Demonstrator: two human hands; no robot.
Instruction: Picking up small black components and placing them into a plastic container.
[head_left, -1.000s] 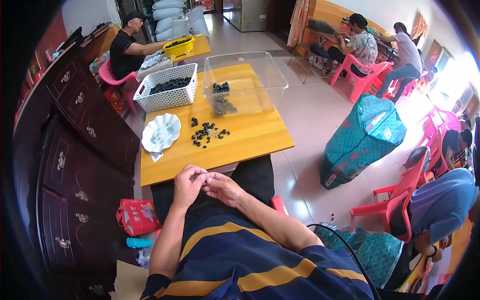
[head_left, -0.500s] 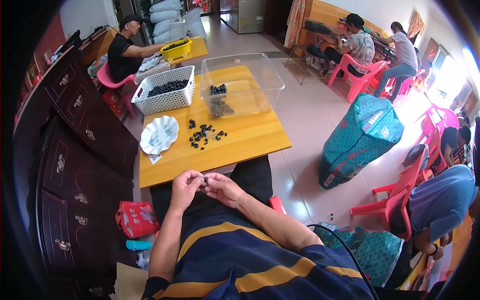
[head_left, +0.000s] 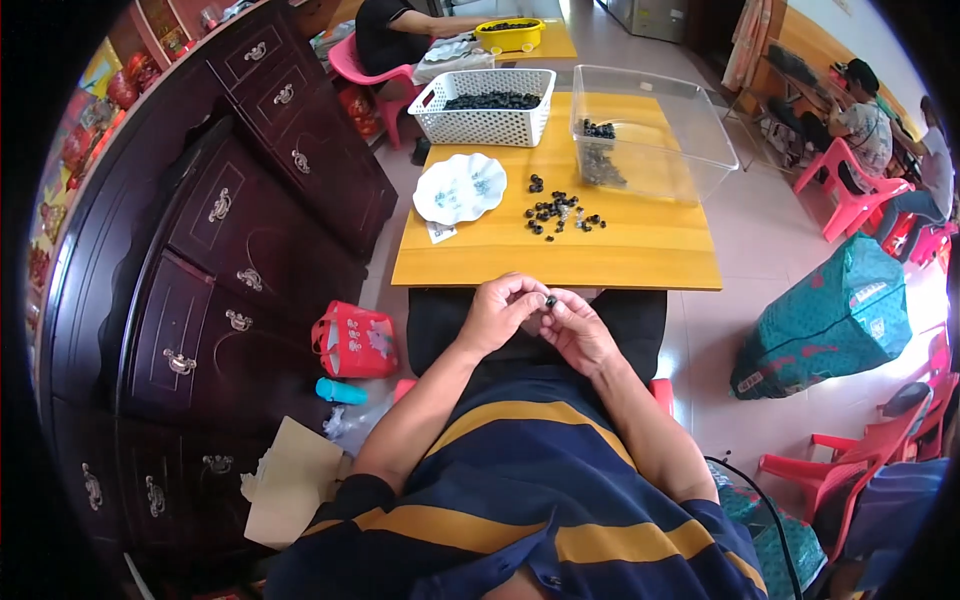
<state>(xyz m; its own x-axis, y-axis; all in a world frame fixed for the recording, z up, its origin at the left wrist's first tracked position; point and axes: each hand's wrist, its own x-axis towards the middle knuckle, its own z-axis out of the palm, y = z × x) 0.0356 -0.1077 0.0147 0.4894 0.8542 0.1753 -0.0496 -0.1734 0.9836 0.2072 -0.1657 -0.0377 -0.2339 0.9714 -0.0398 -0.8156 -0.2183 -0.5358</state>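
Observation:
A small black round part [head_left: 550, 301] is pinched between the fingertips of both hands, just in front of the near table edge. My left hand [head_left: 500, 314] is closed on it from one side, my right hand [head_left: 582, 332] from the other. Beyond them on the yellow wooden table [head_left: 490, 265] lies a loose cluster of similar black parts [head_left: 545, 211], with a few clear bits among them. A white scalloped plate [head_left: 440, 192] with a leafy pattern is left of that cluster. What the parts are is too small to tell.
A white perforated basket [head_left: 480, 131] of black parts stands at the table's back, beside a clear plastic bin [head_left: 675, 178] with more parts. Dark wooden drawers [head_left: 330, 200] line the left. A red bag [head_left: 357, 342] and a teal sack [head_left: 825, 325] are on the floor; other people sit farther off.
The view has swung left, so the table and hands appear farther right. Both hands keep their pinch on the small black part, and the table's things look unmoved.

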